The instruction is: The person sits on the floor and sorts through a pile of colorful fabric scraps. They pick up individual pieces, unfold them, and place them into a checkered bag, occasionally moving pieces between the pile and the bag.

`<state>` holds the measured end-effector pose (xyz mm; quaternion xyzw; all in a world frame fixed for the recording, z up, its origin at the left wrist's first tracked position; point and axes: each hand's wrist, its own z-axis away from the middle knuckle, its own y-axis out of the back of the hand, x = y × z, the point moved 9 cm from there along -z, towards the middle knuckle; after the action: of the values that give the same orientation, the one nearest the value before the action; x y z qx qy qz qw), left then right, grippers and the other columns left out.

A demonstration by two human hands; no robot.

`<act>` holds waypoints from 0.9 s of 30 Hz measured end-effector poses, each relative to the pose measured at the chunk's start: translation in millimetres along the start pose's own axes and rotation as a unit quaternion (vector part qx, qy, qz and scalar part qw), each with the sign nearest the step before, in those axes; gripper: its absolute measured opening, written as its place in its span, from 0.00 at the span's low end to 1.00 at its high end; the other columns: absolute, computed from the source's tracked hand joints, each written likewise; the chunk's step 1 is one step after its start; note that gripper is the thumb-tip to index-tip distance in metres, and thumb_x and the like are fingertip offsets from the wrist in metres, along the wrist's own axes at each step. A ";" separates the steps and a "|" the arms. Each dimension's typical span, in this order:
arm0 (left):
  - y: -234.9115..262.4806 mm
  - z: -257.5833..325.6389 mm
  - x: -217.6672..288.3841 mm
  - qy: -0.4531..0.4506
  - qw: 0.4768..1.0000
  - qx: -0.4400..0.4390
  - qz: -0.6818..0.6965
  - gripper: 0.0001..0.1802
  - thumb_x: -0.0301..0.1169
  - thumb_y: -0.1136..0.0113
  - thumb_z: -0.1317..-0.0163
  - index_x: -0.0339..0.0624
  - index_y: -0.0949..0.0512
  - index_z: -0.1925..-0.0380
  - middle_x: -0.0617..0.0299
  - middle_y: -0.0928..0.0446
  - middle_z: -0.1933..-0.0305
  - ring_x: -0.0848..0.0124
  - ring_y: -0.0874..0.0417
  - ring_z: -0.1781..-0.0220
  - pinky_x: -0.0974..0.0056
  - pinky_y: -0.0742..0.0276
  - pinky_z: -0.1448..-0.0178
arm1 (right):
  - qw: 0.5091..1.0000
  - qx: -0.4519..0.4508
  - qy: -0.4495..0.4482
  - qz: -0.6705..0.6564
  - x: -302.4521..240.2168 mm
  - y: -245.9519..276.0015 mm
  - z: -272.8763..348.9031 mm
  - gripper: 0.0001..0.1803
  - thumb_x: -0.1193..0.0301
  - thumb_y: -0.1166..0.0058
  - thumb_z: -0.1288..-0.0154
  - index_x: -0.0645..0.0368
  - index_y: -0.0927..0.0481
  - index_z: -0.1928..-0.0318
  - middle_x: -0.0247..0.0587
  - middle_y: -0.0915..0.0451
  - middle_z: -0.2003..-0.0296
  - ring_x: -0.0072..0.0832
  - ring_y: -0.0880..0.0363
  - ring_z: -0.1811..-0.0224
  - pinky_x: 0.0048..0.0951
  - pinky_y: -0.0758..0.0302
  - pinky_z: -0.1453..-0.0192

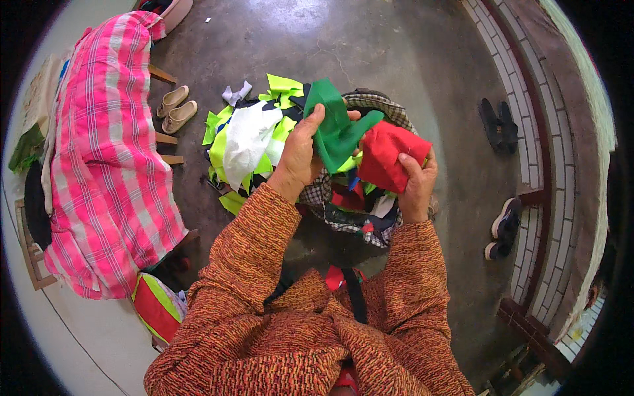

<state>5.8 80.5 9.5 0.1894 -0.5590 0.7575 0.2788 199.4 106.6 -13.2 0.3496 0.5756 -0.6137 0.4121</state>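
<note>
My left hand (300, 148) grips a green cloth piece (335, 129), its thumb lying on top and its fingers behind. In my right hand (417, 181) is a red cloth piece (389, 155), pinched between the thumb and the fingers. The two pieces meet or overlap at their near edges, in front of my chest. Below them lies a heap of fabric scraps, with a white piece (247, 142) and neon yellow-green pieces (285, 87) on its left. A checked cloth bag (380, 102) holding more scraps sits under my right hand.
At left stands a wooden-legged seat covered by a pink plaid cloth (105, 158), with beige shoes (177, 109) beside it. Black slippers (499, 125) and dark sneakers (505, 228) are by the tiled edge at right. A red and yellow-green bag (155, 307) rests at lower left.
</note>
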 end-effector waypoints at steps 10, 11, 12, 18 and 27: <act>-3.0 -2.5 -8.3 -0.001 0.999 -0.027 -0.028 0.19 0.38 0.54 0.32 0.37 0.33 0.47 0.47 0.26 0.49 0.57 0.21 0.51 0.54 0.22 0.48 | 0.994 0.005 -0.074 -0.085 11.8 3.9 -7.6 0.21 0.83 0.57 0.38 0.63 0.34 0.43 0.45 0.26 0.48 0.31 0.25 0.48 0.32 0.25 0.46; -5.7 -2.5 -9.6 0.003 0.999 -0.038 -0.015 0.20 0.38 0.54 0.32 0.37 0.33 0.47 0.47 0.26 0.49 0.56 0.21 0.51 0.53 0.22 0.48 | 0.992 -0.006 -0.090 -0.086 14.6 0.6 -6.5 0.21 0.82 0.57 0.37 0.63 0.34 0.43 0.44 0.25 0.49 0.30 0.24 0.50 0.31 0.25 0.46; -8.2 -2.3 -10.8 0.007 0.999 -0.048 -0.003 0.20 0.39 0.54 0.32 0.37 0.33 0.46 0.46 0.26 0.48 0.56 0.21 0.50 0.53 0.22 0.48 | 0.990 -0.017 -0.107 -0.087 16.9 -3.8 -5.0 0.20 0.81 0.57 0.36 0.63 0.34 0.43 0.43 0.25 0.50 0.29 0.23 0.51 0.30 0.26 0.46; -11.2 -1.4 -17.6 0.041 0.998 -0.054 0.015 0.22 0.40 0.54 0.32 0.35 0.33 0.46 0.46 0.26 0.48 0.56 0.20 0.52 0.54 0.21 0.49 | 0.977 -0.083 -0.163 -0.107 24.6 -20.1 0.3 0.17 0.75 0.57 0.31 0.62 0.33 0.43 0.41 0.24 0.51 0.26 0.22 0.53 0.28 0.25 0.47; 7.0 -5.3 -26.8 0.011 0.998 0.026 -0.059 0.12 0.34 0.45 0.36 0.41 0.24 0.56 0.64 0.21 0.61 0.76 0.20 0.63 0.69 0.21 0.58 | 0.972 -0.141 -0.186 -0.039 28.6 -36.8 10.7 0.25 0.71 0.43 0.41 0.61 0.32 0.43 0.38 0.23 0.52 0.24 0.23 0.53 0.26 0.26 0.48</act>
<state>22.2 78.3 -13.3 0.2209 -0.5239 0.7560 0.3243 154.5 92.9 -22.6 0.1447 0.5825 -0.5963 0.5331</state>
